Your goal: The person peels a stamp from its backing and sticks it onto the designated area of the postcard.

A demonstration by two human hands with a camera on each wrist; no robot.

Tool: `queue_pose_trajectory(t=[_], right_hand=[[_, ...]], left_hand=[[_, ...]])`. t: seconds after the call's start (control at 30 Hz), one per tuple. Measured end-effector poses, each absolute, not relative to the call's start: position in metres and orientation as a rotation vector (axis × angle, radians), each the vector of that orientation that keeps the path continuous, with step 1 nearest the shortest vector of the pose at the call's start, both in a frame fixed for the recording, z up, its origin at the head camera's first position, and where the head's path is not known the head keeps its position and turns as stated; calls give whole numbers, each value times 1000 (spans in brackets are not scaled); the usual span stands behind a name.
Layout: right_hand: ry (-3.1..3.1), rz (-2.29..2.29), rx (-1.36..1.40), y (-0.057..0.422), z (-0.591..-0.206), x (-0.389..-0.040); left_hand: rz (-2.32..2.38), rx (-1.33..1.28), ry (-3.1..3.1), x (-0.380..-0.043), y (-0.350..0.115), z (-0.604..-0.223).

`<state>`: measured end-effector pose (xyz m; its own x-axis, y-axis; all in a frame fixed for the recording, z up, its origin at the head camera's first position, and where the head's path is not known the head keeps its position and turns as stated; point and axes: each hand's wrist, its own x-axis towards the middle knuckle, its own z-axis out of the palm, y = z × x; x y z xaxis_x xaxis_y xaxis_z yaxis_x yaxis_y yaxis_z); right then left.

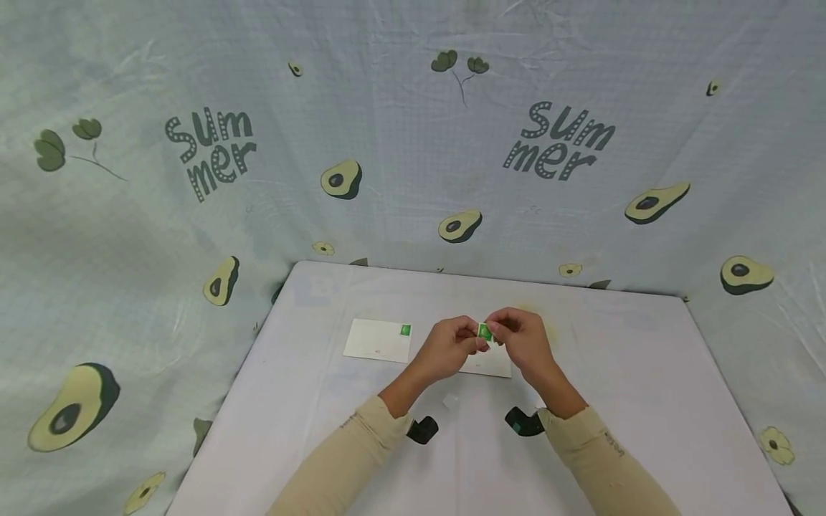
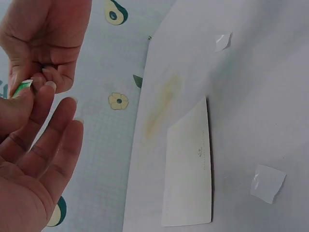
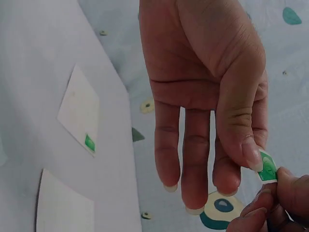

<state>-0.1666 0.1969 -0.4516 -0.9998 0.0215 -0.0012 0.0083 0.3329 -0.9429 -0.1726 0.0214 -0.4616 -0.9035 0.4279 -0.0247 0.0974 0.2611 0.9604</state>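
Observation:
Over the middle of the table, both hands hold one small green stamp with a white border (image 1: 485, 332). My left hand (image 1: 452, 344) pinches one edge between thumb and index finger. From the other side my right hand (image 1: 524, 340) grips it with thumb and index finger, its other fingers extended in the right wrist view. Below the hands lies a white envelope (image 1: 485, 365), partly covered by them in the head view. To the left lies a second white envelope (image 1: 374, 340), with a similar green stamp (image 1: 405, 330) at its upper right corner.
Two small whitish paper scraps (image 2: 268, 183) lie on the white-covered table (image 1: 310, 430), nearer the person than the envelopes. Dark wrist-worn devices (image 1: 422, 430) sit below both wrists. A printed curtain (image 1: 400, 129) with avocados surrounds the table's back and sides.

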Motion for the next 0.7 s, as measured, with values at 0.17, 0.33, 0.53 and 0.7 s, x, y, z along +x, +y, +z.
queue_pose_trajectory(t=[0.17, 0.33, 0.53, 0.7], right_hand=[[-2563, 1816, -48, 197, -452, -171], [-2576, 1749, -96, 205, -460, -178], [-2648, 1690, -183, 217, -472, -189], [-2706, 1675, -210, 226, -488, -197]], left_hand=[[1617, 537, 2361, -174, 20, -461], [1452, 499, 2498, -176, 13, -473], [1206, 428, 2608, -181, 4, -505], [955, 391, 2714, -187, 2, -530]])
